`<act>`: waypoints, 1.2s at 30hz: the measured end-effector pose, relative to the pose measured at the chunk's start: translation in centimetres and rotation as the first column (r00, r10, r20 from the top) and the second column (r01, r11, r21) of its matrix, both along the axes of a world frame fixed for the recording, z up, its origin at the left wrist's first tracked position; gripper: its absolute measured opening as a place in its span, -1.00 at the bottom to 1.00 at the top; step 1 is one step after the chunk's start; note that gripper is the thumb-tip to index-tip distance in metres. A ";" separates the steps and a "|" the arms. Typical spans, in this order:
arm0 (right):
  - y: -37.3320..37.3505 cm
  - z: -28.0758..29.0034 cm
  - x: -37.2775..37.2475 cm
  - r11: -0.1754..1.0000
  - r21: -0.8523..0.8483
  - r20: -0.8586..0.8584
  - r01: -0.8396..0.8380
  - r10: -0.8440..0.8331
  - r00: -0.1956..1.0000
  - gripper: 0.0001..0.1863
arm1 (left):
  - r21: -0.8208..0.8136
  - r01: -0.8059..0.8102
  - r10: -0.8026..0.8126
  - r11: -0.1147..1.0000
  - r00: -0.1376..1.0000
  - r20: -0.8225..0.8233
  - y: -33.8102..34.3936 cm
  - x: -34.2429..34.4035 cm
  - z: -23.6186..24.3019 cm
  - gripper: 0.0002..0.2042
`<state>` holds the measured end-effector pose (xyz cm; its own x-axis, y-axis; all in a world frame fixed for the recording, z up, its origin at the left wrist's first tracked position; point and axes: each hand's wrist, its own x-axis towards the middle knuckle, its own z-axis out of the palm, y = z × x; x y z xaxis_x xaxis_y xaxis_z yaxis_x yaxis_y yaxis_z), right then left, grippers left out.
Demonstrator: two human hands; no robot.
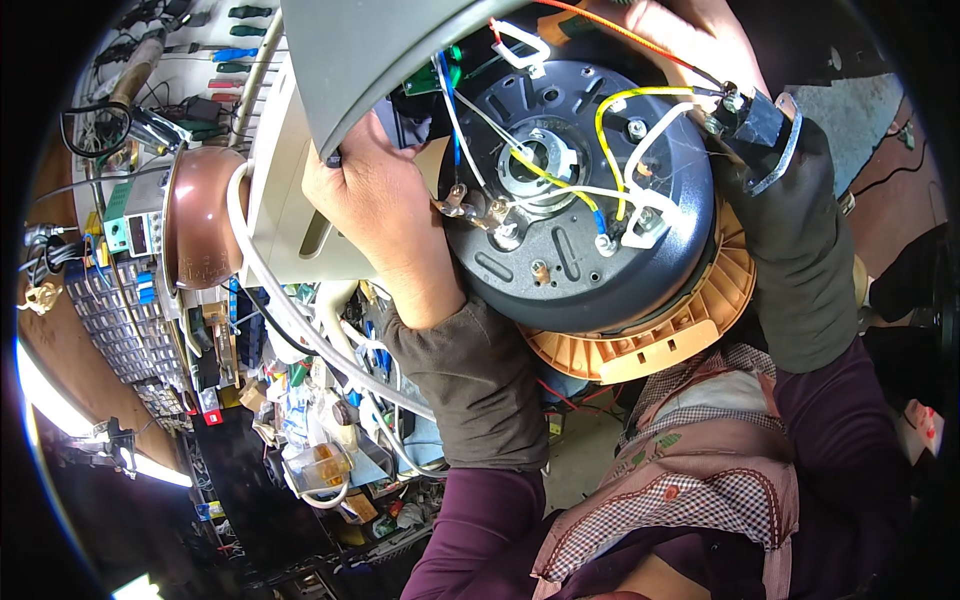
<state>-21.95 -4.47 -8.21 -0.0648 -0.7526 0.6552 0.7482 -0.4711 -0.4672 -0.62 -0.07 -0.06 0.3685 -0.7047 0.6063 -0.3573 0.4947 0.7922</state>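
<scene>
A rounded black metal appliance base (640, 285) faces me, ringed by an orange plastic ribbed rim (640, 350). Yellow, white and blue wires cross its face, and a white connector (645, 235) sits at lower right. A curved grey cover (360, 60) stands over its upper left. My left hand (365, 200) is closed beside the base, under the cover's edge; its fingertips are hidden next to a dark part. At the top right, my right hand (700, 45) is glare-bright with bent fingers, close to an orange-brown piece (567, 27). A black part with a metal bracket (765, 130) hangs near that wrist.
A copper-coloured pot (205, 220) and a beige casing (300, 210) stand at left, with a thick white hose (290, 300) running past them. Small-parts drawers (115, 310), tools and loose parts crowd the bench. My checked apron (680, 470) lies close below the base.
</scene>
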 end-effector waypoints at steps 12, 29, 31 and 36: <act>0.2 1.0 -0.2 0.983 0.184 -0.033 0.012 -0.006 0.999 -0.71 | 0.043 -0.081 0.081 0.996 0.997 0.012 0.1 -0.3 0.3 -0.77; -1.4 -1.8 0.2 0.994 0.092 0.065 -0.065 0.059 0.996 -0.75 | 0.005 0.035 -0.035 0.999 0.999 0.015 0.0 0.3 -0.2 -0.70; -1.1 -1.5 -0.7 0.985 0.066 -0.237 0.159 -0.139 0.962 -0.73 | 0.003 0.035 -0.035 0.999 0.999 0.031 -0.1 0.3 -0.1 -0.69; -1.5 -1.2 -1.9 0.966 0.034 -0.207 0.255 -0.242 0.948 -0.74 | 0.022 0.011 -0.012 1.000 0.999 0.049 0.0 0.1 -0.1 -0.68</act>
<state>-23.87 -5.94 -9.42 -0.1271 -0.7673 0.6286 0.4994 -0.5970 -0.6278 -0.52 -0.11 -0.11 0.3304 -0.7217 0.6082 -0.3907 0.4820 0.7842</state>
